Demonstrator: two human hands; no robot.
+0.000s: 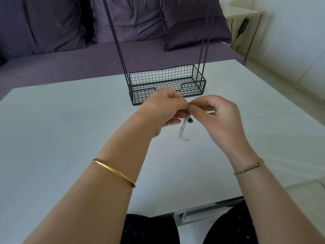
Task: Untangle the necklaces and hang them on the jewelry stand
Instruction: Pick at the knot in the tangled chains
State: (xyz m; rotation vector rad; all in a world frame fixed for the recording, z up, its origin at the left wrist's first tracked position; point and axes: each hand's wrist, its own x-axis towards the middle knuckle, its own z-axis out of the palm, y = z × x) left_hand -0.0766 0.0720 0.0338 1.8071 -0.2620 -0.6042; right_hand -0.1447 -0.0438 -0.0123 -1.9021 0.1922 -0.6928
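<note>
Both my hands meet above the white table (70, 129), pinching a small tangle of thin necklace chains (183, 128). My left hand (163, 110) holds the knot from the left, my right hand (218, 117) pinches it from the right. Silvery strands and a small dark pendant (190, 120) dangle below the fingers, clear of the tabletop. The black wire jewelry stand (167, 83) sits just behind my hands, with a mesh basket base and tall rods rising out of view. Its top bars are cut off by the frame.
A purple sofa (70, 55) with cushions lies behind the table. A white side table (246, 16) with a dark cable stands at the far right. My knees in dark dotted fabric (149, 229) sit under the table's near edge.
</note>
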